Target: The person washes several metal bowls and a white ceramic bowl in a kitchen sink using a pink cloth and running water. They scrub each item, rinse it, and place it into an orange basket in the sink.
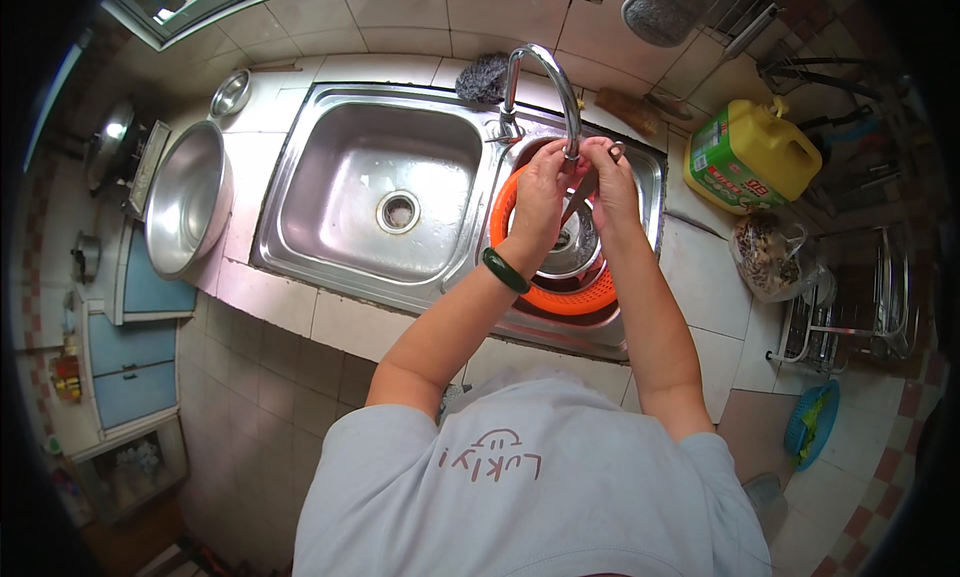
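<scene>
My two hands are raised together under the mouth of the curved chrome faucet [545, 55], over the right sink basin. In my right hand [614, 189] is a slim, flat metal utensil [580, 195], slanting down to the left; its kind is unclear. My left hand [541, 192] has its fingers closed near the spout tip, and what they hold, if anything, is hidden. Below the hands, an orange plastic basket [560, 302] sits in the basin with a metal bowl [568, 260] inside it. A dark green bangle [505, 271] circles my left wrist.
Left of the hands is the other steel basin [340, 207] with its drain. A large metal bowl [187, 202] and a small one [231, 94] stand further left. At right are a yellow jug [750, 157], a plastic bag of food [768, 257] and a wire rack [850, 312].
</scene>
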### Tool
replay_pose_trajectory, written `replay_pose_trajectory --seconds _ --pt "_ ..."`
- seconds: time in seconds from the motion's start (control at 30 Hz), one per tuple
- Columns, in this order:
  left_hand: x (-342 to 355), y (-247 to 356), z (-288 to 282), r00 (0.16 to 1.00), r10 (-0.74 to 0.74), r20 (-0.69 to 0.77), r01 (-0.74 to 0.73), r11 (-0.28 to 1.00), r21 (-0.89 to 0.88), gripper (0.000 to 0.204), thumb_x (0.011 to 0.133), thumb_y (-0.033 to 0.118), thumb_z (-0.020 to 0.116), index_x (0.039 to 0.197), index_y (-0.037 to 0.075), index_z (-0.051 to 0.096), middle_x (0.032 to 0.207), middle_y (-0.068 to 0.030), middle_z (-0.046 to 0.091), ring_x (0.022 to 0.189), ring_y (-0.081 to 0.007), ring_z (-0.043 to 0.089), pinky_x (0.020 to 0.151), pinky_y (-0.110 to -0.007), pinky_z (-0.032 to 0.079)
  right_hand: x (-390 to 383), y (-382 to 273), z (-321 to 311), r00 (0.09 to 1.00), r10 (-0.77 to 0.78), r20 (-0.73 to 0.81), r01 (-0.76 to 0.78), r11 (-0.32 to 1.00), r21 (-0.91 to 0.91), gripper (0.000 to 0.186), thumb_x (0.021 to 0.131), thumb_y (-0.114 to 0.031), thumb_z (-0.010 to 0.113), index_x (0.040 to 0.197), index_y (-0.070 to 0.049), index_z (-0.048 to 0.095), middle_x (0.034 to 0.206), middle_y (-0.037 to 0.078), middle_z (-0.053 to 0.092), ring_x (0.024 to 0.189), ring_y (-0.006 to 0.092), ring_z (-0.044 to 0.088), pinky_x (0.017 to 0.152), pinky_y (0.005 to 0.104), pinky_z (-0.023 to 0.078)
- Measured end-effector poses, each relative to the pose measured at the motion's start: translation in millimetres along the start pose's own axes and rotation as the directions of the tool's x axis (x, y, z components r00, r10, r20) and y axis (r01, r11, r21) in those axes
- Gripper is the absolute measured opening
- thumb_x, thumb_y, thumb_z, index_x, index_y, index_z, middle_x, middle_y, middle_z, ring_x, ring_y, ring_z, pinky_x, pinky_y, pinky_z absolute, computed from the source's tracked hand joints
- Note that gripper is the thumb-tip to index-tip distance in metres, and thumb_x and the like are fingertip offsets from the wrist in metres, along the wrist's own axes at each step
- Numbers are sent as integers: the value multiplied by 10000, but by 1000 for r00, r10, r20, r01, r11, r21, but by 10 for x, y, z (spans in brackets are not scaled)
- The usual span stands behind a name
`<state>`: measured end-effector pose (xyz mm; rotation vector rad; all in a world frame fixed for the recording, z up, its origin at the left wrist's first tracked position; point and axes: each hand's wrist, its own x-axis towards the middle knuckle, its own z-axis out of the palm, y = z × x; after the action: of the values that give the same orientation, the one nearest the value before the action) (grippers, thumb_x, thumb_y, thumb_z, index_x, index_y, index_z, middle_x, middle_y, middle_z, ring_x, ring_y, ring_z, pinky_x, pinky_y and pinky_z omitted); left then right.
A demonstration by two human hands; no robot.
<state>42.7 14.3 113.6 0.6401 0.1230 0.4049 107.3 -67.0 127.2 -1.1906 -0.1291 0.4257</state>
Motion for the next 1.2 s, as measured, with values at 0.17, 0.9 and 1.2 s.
replay_pose_trajectory --seconds 0.17,0.9,1.2 --pt "152 59 10 999 -38 -35 41 994 101 213 973 173 435 1019 7 561 972 -83 634 871 -134 602 822 -290 497 13 32 57 998 -60 -9 60 996 -67 70 848 -138 621 886 -82 603 759 -28 570 734 78 542 709 223 435" --pt "327 348 -287 911 -375 173 377 926 23 201 926 193 521 940 19 622 867 -78 636 798 -179 626 781 -350 534 -81 -22 -44 985 -3 175 9 999 -34 156 818 -150 672 918 -46 614 862 24 622 829 119 570 783 263 447" --pt "107 112 -38 998 0 63 -24 925 378 268 1012 197 426 1038 -16 586 882 -31 607 785 -75 587 722 -228 513 -120 87 -150 992 -95 85 101 992 -71 140 868 -85 609 1003 -48 610 940 19 643 850 93 597 787 245 474"
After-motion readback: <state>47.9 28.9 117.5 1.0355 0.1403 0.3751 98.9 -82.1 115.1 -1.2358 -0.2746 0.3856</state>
